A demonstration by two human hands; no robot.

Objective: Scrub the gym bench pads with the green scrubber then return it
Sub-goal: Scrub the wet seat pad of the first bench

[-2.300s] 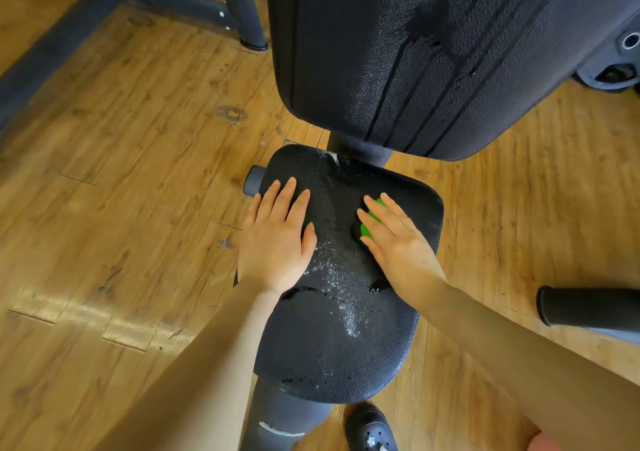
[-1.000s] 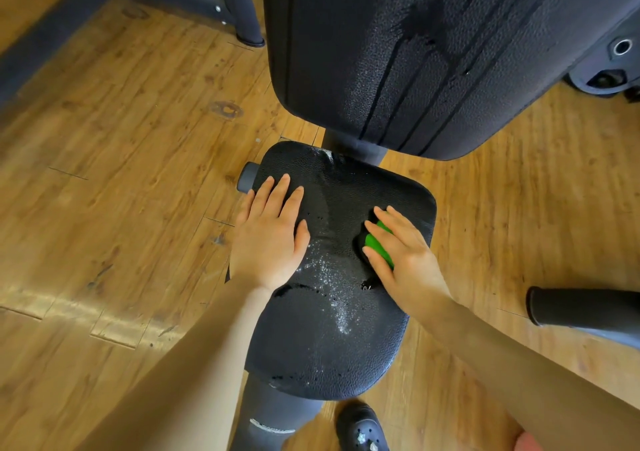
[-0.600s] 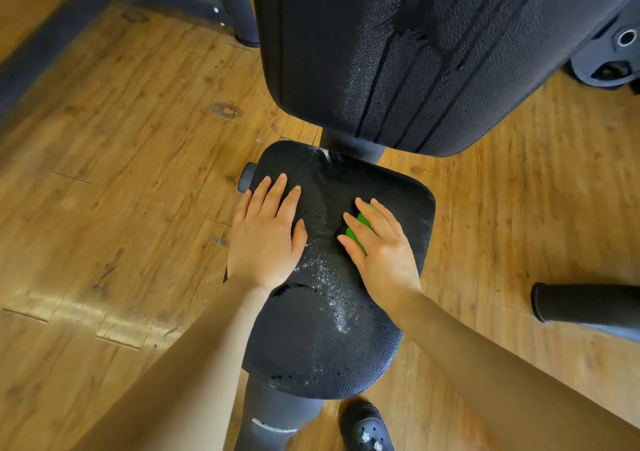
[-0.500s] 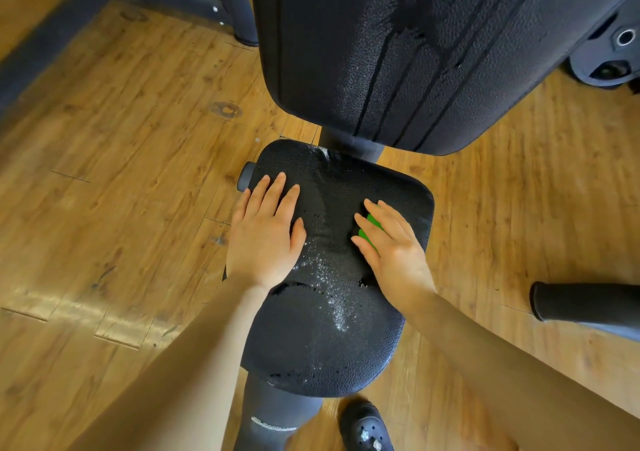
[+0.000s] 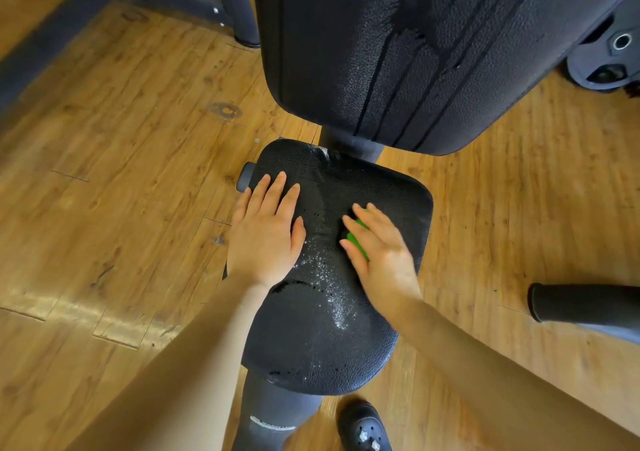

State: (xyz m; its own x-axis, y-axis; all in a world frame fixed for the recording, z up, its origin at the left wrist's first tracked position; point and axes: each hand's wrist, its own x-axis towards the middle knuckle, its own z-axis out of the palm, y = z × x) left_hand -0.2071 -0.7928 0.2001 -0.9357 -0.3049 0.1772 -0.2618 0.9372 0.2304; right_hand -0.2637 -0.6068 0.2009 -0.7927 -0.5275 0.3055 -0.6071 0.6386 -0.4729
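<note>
Underhand – pebbled black seat pad (image 5: 325,340) (wet)

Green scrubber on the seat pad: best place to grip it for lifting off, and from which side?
Grip the green scrubber by its two long edges, coming straight down from above. It lies flat on the wet black textured seat pad, mostly hidden under the right hand, so only its left edge shows. The left hand rests flat beside it, so a side approach from the left is likely blocked.
</note>
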